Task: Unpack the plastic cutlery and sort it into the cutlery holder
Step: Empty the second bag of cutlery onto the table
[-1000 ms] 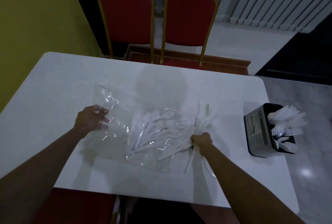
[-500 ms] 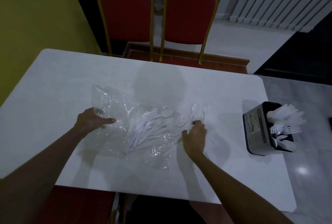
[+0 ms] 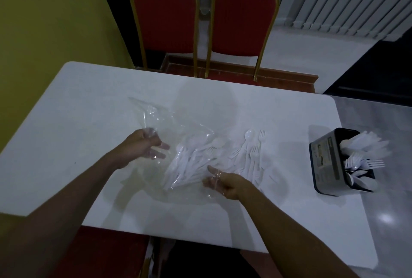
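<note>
A clear plastic bag (image 3: 156, 119) lies crumpled on the white table (image 3: 89, 103), with a heap of white plastic cutlery (image 3: 189, 166) inside it. My left hand (image 3: 142, 146) grips the bag's left side and holds it a little off the table. At the bag's near right edge, my right hand (image 3: 227, 183) pinches the plastic between thumb and fingers. A few loose forks and spoons (image 3: 253, 155) lie on the table just right of the bag. The dark cutlery holder (image 3: 327, 161) stands at the table's right edge, with white cutlery sorted in its compartments.
Two red chairs with gold frames (image 3: 240, 16) stand behind the table's far edge. A yellow wall (image 3: 44, 21) runs along the left. The holder sits close to the table's right edge, with grey floor (image 3: 379, 121) beyond.
My right hand laid a bunch of cutlery on the table right of the bag, let go and came back to the bag's near edge. My left hand raised the bag's left side.
</note>
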Tool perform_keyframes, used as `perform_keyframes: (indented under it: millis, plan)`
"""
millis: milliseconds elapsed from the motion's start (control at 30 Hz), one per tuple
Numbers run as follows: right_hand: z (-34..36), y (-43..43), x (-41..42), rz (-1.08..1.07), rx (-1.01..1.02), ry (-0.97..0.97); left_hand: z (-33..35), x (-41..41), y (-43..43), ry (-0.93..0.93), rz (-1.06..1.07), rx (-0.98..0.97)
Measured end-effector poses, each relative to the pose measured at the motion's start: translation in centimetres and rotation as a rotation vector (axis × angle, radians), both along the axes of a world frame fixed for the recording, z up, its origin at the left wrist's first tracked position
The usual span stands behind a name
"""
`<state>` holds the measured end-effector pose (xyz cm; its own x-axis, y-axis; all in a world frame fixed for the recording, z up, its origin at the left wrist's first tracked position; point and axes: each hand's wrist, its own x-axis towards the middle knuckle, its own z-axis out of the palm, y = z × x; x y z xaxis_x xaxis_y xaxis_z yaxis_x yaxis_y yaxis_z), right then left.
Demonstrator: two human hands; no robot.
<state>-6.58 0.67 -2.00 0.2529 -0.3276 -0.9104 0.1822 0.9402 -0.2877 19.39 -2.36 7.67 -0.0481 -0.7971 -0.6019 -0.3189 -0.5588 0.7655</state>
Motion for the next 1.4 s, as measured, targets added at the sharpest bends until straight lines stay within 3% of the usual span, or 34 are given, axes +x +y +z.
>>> perform_keyframes:
  millis: [100,333,533,667,767,900,1100,1200,1333,1400]
  plan:
    - [-0.1,-0.3,-0.5,0.13,-0.034,0.004,2.5,-1.9,-0.1,0.032,-0.051,-0.091]
    - [0.6,-0.6,-1.9,0.087,0.054,-0.027,5.3,-5.6,-0.7,0.109,-0.174,-0.144]
    - [-0.1,-1.0,-1.5,-0.054,0.096,-0.132,5.7,-6.7,-0.8,0.219,-0.128,-0.1]
    - [0.3,-1.2,-0.8,-0.046,-0.021,-0.254,5.3,-6.5,-0.8,0.193,-0.082,-0.119]
    - [-0.4,-1.4,0.1,-0.058,-0.042,-0.134,4.6,-6.0,-0.8,0.138,-0.037,-0.145]
    - [-0.5,-1.2,-0.1,0.008,-0.098,0.183,3.7,-4.7,-1.0,0.053,0.02,-0.176]
    - [-2.0,-1.5,-1.6,0.038,-0.264,0.538,1.9,-2.6,-0.9,-0.193,-0.009,-0.146]
    - [-1.3,-0.9,-1.5,0.122,-0.387,0.698,0.9,-1.9,-0.9,-0.221,0.059,-0.127]
    - [-0.8,0.3,-1.3,0.398,-0.619,1.053,0.3,-1.5,-0.9,-0.211,0.039,-0.103]
    - [-0.9,0.5,-0.9,0.438,-0.716,1.096,0.1,-1.1,-1.0,-0.219,0.029,-0.108]
